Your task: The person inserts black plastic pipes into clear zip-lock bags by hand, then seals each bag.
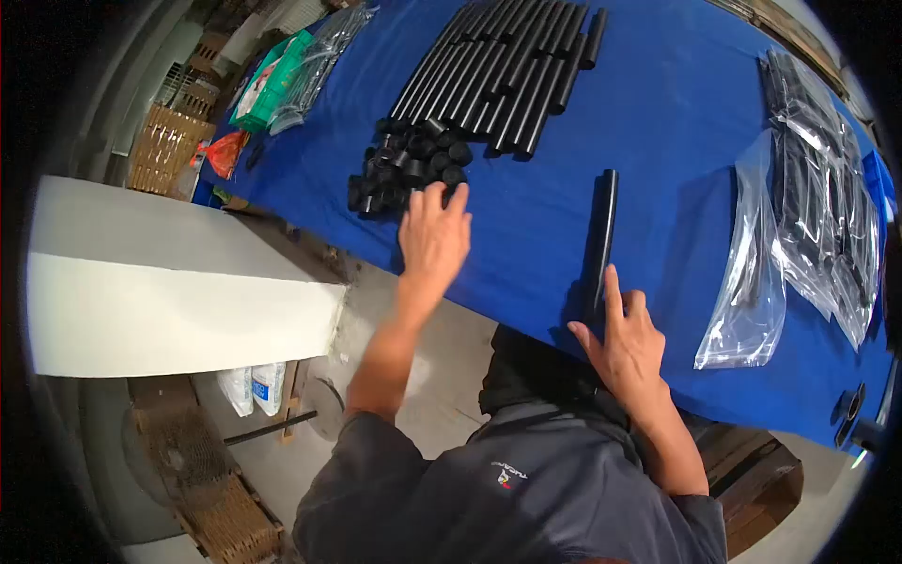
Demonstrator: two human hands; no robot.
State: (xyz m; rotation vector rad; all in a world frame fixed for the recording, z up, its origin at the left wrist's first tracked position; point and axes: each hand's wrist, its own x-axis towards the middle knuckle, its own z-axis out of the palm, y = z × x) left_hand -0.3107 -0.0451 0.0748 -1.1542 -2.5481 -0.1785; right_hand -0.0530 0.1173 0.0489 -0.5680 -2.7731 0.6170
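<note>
My left hand (435,235) reaches over the near edge of a pile of short black caps (413,162), its fingertips at the caps; whether one is between them is hidden. Beyond the pile, several long black tubes (512,70) lie side by side. A single black tube (609,211) lies apart from them, pointing away from me. My right hand (628,343) is at this tube's near end, index finger along its side and thumb on the other side.
A blue cloth (676,122) covers the table. Clear plastic bags (817,188) with black tubes lie at the right. At the back left are a green basket (272,85), more clear bags (324,61) and an orange-red item (224,153). A white surface (178,301) stands at the left.
</note>
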